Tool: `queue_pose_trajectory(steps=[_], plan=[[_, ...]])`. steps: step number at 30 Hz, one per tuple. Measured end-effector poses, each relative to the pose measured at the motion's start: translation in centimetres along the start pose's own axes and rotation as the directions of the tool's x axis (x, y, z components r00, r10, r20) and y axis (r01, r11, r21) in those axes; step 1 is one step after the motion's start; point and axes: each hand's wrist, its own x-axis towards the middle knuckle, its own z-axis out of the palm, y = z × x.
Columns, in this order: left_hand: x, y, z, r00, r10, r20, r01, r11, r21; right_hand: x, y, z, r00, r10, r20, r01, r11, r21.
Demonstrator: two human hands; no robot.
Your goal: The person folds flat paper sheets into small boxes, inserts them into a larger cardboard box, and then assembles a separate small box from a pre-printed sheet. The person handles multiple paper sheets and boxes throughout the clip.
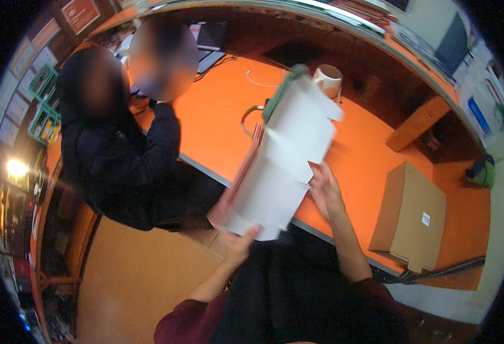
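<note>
A partly unfolded cardboard carton (289,166), white on its inner face and pinkish along its left side, is held up tilted over the front edge of the orange desk. My left hand (239,243) grips its lower end, with the thumb on the white face. My right hand (324,186) is at its right edge, fingers bent around a flap. Some of the carton is smeared by motion. Behind its far end are a green fabric-like thing (288,92), partly hidden, and a white mug (328,81).
A brown cardboard box (413,215) stands on the orange desk (206,126) to my right. At the left a person in dark clothing (131,166) is at the desk. A shelf (343,23) runs along the back, with a wooden support (418,123) beneath it.
</note>
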Motion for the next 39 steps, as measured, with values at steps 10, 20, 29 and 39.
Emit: queue_pose_trajectory(steps=[10, 20, 29, 39], plan=[[8.2, -2.2, -4.7, 0.931, 0.004, 0.366, 0.284, 0.623, -0.729, 6.1, -3.9, 0.1, 0.867, 0.446, 0.223, -0.110, 0.608, -0.787], [9.7, -5.9, -0.1, 0.999, -0.030, 0.016, 0.030, 0.999, 0.017, 9.4, 1.7, 3.3, 0.891, 0.266, 0.369, 0.384, -0.008, -0.923], [12.0, -6.5, 0.5, 0.998, 0.048, -0.031, -0.033, 0.933, 0.358, 8.1, 4.7, 5.3, 0.867, 0.274, 0.417, 0.480, -0.229, -0.847], [10.7, -9.9, 1.3, 0.989, 0.137, -0.056, -0.127, 0.981, 0.147, 8.5, 3.9, 4.4, 0.866, 0.347, 0.361, 0.391, -0.020, -0.920]])
